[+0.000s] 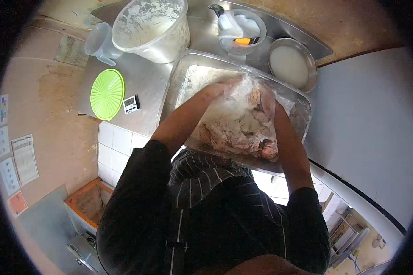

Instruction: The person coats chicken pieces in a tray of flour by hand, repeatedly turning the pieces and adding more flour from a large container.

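A deep metal tray (168, 90) holds white flour (199, 77) and several flour-coated pieces of raw meat (220, 137), which look like chicken. Both of my hands are down inside it, towards its far side. My left hand (230, 86) is in the flour, its fingers blurred and partly buried. On the other side of a floured meat piece (254, 97), my right hand (268, 99) lies close against it. Flour and motion blur hide the fingertips, so I cannot tell how firmly either hand grips.
Behind the tray stand a large floury plastic tub (173, 43), a clear bowl (227, 48) with a black-handled utensil, and a metal bowl (311, 74) of cloudy liquid. To the left are a plastic jug (101, 37), a green lid (107, 94) and a digital timer (131, 104). A white appliance (358, 113) borders the right.
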Tool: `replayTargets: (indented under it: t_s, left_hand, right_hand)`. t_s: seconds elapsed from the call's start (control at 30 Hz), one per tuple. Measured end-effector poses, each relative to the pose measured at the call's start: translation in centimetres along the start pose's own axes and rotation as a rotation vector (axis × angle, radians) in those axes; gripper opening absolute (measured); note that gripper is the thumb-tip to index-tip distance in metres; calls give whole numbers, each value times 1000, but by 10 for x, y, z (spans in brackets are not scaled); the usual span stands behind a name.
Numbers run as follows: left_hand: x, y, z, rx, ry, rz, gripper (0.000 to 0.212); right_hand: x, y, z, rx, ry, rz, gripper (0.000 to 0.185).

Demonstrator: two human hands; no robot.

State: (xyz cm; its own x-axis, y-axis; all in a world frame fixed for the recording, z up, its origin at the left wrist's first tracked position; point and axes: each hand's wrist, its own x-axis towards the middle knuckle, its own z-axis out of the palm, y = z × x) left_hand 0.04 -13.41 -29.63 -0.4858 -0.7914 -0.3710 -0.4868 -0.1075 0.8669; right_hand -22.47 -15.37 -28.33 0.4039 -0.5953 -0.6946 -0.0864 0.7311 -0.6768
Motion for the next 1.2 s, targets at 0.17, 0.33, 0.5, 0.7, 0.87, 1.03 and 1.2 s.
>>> replayTargets:
  t_s: [0.17,0.33,0.5,0.7,0.87,1.03,1.2]
  left_hand:
    - [-56,81,-24,-141,-137,36,58]
    - [-122,30,-4,-398,-119,200,63]
    - [-181,19,-12,-574,89,-166,66]
    - [-173,-10,10,320,19,-202,61]
    - [-108,-35,54,-159,77,-31,52]
    - [-81,-6,54,-646,205,-248,46]
    - [-130,-32,6,-214,445,-223,49]
  right_hand:
    - [-75,-19,30,168,84,-142,52]
    - [-165,-12,47,-440,-53,-138,55]
    - [-178,56,-29,-839,226,-163,46]
    - [-146,98,-25,-91,277,12,36]
    - [-97,89,27,-116,218,-85,30]
    - [-79,78,54,72,187,-287,36]
    - [-118,28,15,-776,150,-363,44]
